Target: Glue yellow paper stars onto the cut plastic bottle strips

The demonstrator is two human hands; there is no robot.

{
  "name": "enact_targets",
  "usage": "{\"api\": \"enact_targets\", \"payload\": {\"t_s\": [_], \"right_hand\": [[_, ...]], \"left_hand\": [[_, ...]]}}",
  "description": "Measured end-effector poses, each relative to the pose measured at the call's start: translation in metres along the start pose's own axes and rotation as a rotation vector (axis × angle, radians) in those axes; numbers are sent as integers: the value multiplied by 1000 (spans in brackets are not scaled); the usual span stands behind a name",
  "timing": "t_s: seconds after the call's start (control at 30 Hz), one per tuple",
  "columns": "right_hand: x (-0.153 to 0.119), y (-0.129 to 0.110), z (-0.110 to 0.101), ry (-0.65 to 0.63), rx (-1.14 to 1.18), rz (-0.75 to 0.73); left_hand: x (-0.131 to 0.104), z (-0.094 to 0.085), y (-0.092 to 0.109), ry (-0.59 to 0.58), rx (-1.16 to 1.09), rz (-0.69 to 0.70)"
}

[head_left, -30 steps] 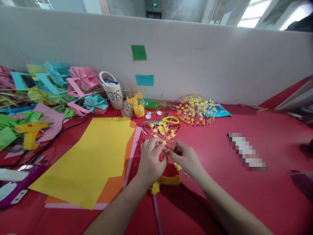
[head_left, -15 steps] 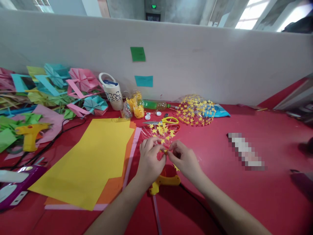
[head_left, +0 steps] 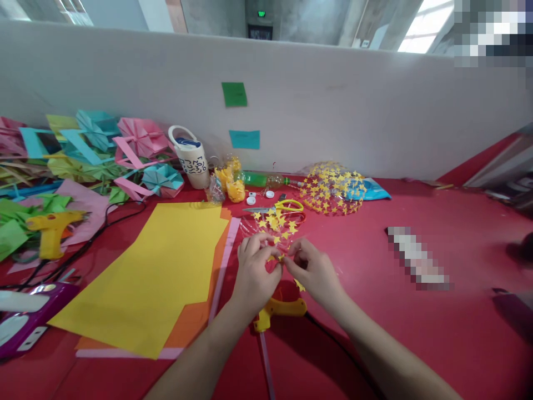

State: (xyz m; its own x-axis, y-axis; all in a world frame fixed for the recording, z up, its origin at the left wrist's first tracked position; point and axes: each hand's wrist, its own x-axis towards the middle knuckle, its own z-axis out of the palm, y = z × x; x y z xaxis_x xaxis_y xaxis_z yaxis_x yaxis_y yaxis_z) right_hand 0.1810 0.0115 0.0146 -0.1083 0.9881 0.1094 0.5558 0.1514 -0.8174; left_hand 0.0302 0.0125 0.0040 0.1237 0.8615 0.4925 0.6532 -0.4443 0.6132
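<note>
My left hand (head_left: 257, 268) and my right hand (head_left: 312, 269) meet at the middle of the red table, fingertips pinched on a small yellow star (head_left: 281, 258) between them. Just beyond them lie clear strips carrying yellow stars (head_left: 275, 222); another loose star (head_left: 299, 285) is by my right hand. Below my hands rests a yellow glue gun (head_left: 281, 311) with a glue stick in its back end. Yellow-handled scissors (head_left: 291, 206) lie behind the strips. A clear dome covered with yellow stars (head_left: 331, 186) sits farther back to the right.
Yellow paper sheets (head_left: 154, 266) lie on the left, with folded paper flowers (head_left: 141, 136) behind. A white cup (head_left: 194, 161), a green bottle (head_left: 256, 178) and a blue packet (head_left: 375, 189) stand or lie near the partition (head_left: 166, 83). Another glue gun (head_left: 52, 233) is far left.
The view has tilted very slightly. Both hands stay pinched together in almost the same place, with no other clear movement.
</note>
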Motion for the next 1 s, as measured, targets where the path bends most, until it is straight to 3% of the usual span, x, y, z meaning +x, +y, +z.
{"api": "enact_targets", "payload": {"t_s": [0.27,0.43,0.77,1.0], "right_hand": [[2,-1,-14,94,80,11],[1,0,-20,99,105,21],[0,4,-21,70,123,1],[-4,2,-13,15,-14,-62]], "left_hand": [[0,-3,-1,42,148,69],[-1,-10,-2,10,213,116],[4,-6,-3,10,44,-29],[3,-3,-6,-4,-20,-84]]}}
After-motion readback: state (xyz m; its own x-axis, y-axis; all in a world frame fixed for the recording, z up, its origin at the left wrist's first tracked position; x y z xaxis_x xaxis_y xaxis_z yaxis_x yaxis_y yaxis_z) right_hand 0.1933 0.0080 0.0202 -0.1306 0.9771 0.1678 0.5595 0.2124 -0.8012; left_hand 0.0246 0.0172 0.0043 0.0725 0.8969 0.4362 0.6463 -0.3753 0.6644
